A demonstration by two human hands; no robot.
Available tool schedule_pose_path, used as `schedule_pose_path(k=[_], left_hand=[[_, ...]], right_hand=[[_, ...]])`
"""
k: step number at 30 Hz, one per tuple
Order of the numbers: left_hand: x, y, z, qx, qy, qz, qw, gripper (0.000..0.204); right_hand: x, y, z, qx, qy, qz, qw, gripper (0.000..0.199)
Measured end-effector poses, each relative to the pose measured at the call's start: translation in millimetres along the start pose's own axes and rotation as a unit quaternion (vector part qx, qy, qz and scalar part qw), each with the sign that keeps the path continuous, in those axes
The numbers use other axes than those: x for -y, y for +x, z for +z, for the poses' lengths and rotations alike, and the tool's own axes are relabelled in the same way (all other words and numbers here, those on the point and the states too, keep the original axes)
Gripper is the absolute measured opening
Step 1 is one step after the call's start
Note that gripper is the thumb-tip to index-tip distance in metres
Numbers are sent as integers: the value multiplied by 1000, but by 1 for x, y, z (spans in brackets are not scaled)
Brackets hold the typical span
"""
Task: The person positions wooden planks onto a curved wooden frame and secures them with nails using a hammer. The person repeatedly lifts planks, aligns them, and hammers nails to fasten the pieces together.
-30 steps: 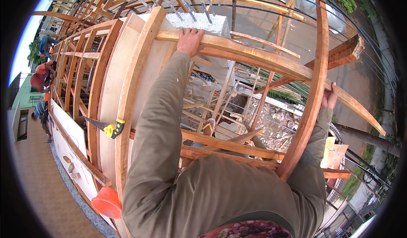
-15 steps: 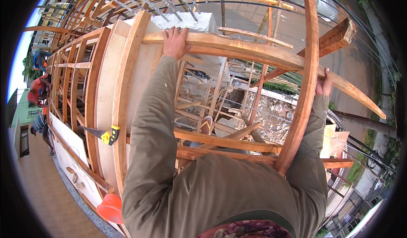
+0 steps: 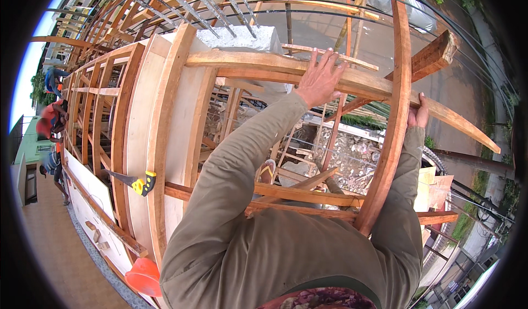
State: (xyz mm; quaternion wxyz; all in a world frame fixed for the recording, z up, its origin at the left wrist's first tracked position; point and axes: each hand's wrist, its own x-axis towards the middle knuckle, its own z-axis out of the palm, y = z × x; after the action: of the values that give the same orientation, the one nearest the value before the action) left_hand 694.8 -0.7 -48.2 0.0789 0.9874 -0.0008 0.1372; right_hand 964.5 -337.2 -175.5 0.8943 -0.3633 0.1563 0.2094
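Observation:
A long wooden beam (image 3: 253,60) runs crosswise in front of me, its right end tapering out beyond the frame. My left hand (image 3: 322,81) lies on this beam near its middle, fingers stretched out and spread. Just right of an upright wooden post (image 3: 397,116), my right hand (image 3: 419,114) grips the same beam from below, its fingers partly hidden. At the left, the crosswise beam meets a long board (image 3: 165,116) beside pale plywood (image 3: 137,122).
A handsaw (image 3: 142,182) with a yellow and black handle rests on the formwork at left, above an orange helmet (image 3: 144,276). Steel bars rise from a concrete column (image 3: 247,38). Rubble (image 3: 357,149) lies far below between the timbers. Other people (image 3: 50,122) work at far left.
My left hand has slid right along the beam, from its left end near the concrete column to about its middle. My right hand has stayed in nearly the same place.

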Motion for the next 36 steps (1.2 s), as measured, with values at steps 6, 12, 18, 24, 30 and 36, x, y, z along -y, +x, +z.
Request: schedule_pose_path(k=[6, 12, 18, 24, 30, 36], left_hand=[[-36, 40, 21, 67, 12, -18, 998, 90], [-58, 71, 33, 157, 20, -27, 987, 87], [-62, 91, 48, 168, -8, -37, 985, 78], [-64, 98, 34, 172, -27, -35, 984, 67], [-66, 98, 40, 154, -28, -38, 987, 71], [-72, 100, 34, 174, -10, -74, 982, 70]], right_hand=[[-7, -5, 14, -1, 9, 26, 1000, 28], [-3, -8, 3, -2, 32, 12, 999, 29], [-16, -30, 38, -37, -21, -64, 997, 33], [-3, -53, 26, -67, -128, -54, 988, 54], [21, -71, -20, -229, -513, -365, 742, 73], [37, -106, 10, 19, -731, -519, 443, 63]])
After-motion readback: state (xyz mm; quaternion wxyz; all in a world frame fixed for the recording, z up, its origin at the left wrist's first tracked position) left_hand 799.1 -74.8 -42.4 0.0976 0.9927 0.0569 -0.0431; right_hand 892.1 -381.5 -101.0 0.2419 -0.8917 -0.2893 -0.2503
